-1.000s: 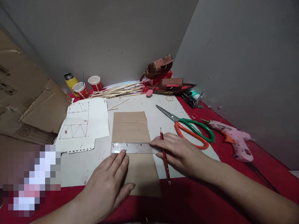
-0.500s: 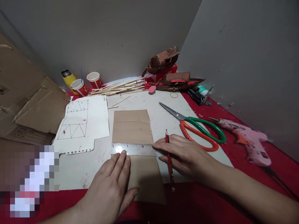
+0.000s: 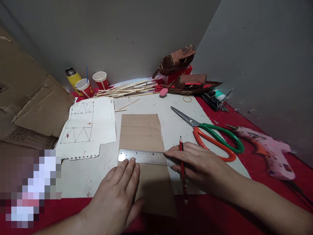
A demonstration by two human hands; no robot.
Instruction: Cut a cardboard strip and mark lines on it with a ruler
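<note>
A clear ruler (image 3: 146, 157) lies across a brown cardboard piece (image 3: 140, 132) on a white sheet. My left hand (image 3: 119, 192) rests flat, its fingertips on the ruler's lower edge near the left end and its thumb out over the cardboard. With thumb and forefinger, my right hand (image 3: 198, 163) grips the right end of the ruler. A red and black pencil (image 3: 183, 169) is tucked between the fingers of that same hand, its tip pointing away from me. Short pencil marks show on the upper cardboard.
Scissors (image 3: 194, 122) lie beyond my right hand, a pink glue gun (image 3: 274, 150) at far right. A paper with drawn trusses (image 3: 102, 120) is left. Behind are wooden sticks (image 3: 127, 89), cups (image 3: 100, 78), a yellow bottle (image 3: 73, 78) and model boats (image 3: 193, 83). Cardboard boxes (image 3: 41, 107) stand left.
The view has shifted slightly, so most things appear a little farther right. Both hands stay on the ruler, and the pencil remains in my right hand.
</note>
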